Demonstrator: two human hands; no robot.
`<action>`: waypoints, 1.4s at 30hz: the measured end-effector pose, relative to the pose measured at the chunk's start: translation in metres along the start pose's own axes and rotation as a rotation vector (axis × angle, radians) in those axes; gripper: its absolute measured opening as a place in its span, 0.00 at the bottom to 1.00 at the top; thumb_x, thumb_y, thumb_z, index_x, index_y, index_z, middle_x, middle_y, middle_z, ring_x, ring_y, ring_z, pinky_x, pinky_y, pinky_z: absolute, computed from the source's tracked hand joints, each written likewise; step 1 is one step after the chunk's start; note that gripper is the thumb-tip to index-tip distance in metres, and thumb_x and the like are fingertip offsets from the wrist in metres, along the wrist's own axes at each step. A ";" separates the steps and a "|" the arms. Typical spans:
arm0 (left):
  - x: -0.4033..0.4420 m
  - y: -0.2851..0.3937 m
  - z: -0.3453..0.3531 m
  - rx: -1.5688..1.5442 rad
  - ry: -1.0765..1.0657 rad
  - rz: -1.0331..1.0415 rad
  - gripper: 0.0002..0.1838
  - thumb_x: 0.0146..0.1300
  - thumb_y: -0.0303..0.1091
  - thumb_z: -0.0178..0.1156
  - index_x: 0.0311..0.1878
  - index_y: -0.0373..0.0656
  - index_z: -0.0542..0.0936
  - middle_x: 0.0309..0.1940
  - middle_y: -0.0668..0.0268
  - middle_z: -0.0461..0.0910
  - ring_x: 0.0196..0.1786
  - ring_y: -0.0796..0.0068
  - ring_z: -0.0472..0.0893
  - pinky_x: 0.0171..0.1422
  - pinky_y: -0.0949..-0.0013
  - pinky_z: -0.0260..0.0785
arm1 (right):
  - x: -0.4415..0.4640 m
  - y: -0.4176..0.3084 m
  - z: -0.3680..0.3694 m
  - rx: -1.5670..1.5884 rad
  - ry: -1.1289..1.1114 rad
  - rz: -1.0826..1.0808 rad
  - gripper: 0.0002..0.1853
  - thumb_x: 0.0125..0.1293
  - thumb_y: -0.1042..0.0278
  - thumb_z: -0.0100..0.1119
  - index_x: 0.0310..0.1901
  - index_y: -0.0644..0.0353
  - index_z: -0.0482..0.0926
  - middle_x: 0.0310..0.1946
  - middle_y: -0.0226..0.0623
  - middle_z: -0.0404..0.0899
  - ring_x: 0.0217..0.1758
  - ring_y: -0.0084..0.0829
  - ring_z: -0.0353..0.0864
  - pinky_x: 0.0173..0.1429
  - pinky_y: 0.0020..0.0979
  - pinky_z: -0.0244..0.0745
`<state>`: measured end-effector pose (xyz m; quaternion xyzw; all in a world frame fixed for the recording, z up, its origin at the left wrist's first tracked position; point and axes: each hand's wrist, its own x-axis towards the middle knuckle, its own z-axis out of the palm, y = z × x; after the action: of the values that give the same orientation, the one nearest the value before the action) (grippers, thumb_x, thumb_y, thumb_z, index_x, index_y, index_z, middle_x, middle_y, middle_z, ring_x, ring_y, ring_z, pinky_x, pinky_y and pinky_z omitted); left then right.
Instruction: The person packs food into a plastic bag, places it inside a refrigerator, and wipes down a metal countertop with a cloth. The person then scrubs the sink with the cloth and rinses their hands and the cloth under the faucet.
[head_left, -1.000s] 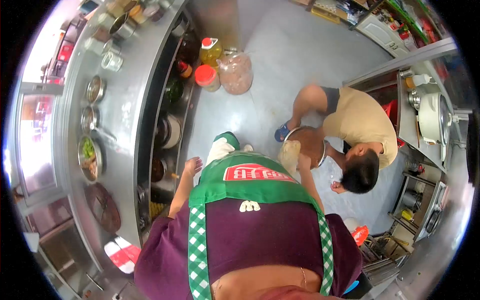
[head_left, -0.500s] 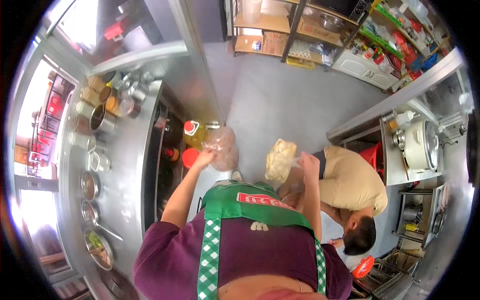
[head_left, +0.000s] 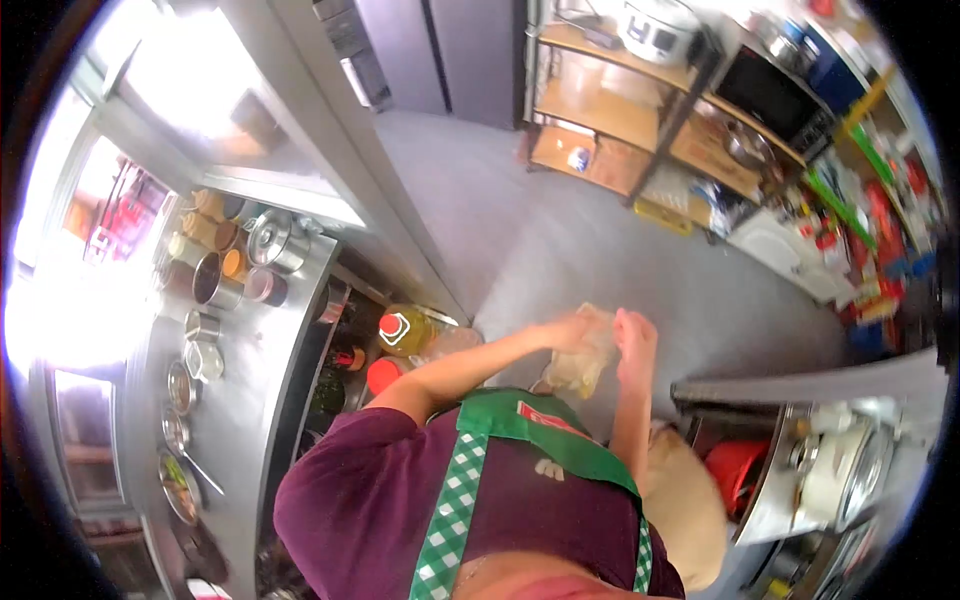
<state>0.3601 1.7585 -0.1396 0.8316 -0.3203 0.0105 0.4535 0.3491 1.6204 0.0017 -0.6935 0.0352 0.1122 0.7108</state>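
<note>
A clear plastic bag point(head_left: 578, 372) with pale yellowish contents hangs in front of my green apron. My right hand point(head_left: 637, 342) is closed on its gathered top at the right. My left hand point(head_left: 568, 333) is at the bag's upper left, its fingers curled against the plastic and somewhat blurred. Another clear plastic bag point(head_left: 452, 343) stands on the floor, partly hidden behind my left forearm. Beside it are an oil jug point(head_left: 408, 333) with a red cap and a container with a red lid point(head_left: 384, 375).
A steel counter point(head_left: 265, 390) with jars, pots and bowls runs along my left. Shelves point(head_left: 600, 105) stand ahead beyond the floor. A co-worker in a tan shirt point(head_left: 685, 505) bends close at my right, near a red bucket point(head_left: 738, 470) and a white cooker point(head_left: 840, 465).
My left hand has left the bag on the floor and come over to the held bag, now beside my right hand. The view has turned, and the co-worker is more hidden behind me.
</note>
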 end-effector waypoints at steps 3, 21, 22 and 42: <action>0.043 -0.014 -0.033 0.101 -0.174 -0.302 0.24 0.52 0.39 0.56 0.52 0.42 0.68 0.51 0.54 0.69 0.50 0.58 0.71 0.48 0.61 0.66 | 0.063 -0.023 0.009 -0.014 -0.089 0.113 0.10 0.55 0.65 0.54 0.20 0.58 0.69 0.18 0.22 0.65 0.22 0.14 0.60 0.27 0.18 0.54; 0.185 -0.270 -0.263 0.600 0.272 -0.219 0.14 0.50 0.46 0.54 0.29 0.44 0.77 0.30 0.63 0.74 0.33 0.60 0.76 0.35 0.63 0.69 | 0.437 -0.088 0.152 0.006 -0.413 0.163 0.07 0.55 0.67 0.56 0.28 0.62 0.73 0.21 0.29 0.71 0.25 0.19 0.69 0.29 0.21 0.63; 0.198 -0.264 -0.291 0.522 0.240 -0.371 0.14 0.50 0.45 0.54 0.28 0.44 0.77 0.29 0.62 0.75 0.33 0.60 0.76 0.35 0.63 0.69 | 0.461 -0.091 0.169 0.020 -0.414 0.180 0.07 0.55 0.67 0.56 0.29 0.62 0.73 0.22 0.30 0.71 0.26 0.20 0.69 0.29 0.21 0.63; 0.150 -0.458 -0.578 0.475 0.208 -1.173 0.20 0.52 0.51 0.50 0.26 0.42 0.79 0.24 0.55 0.78 0.31 0.55 0.78 0.34 0.57 0.69 | 0.772 -0.064 0.488 0.195 -0.877 0.499 0.08 0.56 0.73 0.51 0.22 0.58 0.67 0.15 0.25 0.61 0.15 0.18 0.58 0.26 0.27 0.67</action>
<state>0.8854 2.2953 -0.0959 0.9412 0.2446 -0.0878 0.2159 1.0622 2.1900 -0.0770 -0.4823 -0.0915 0.5548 0.6717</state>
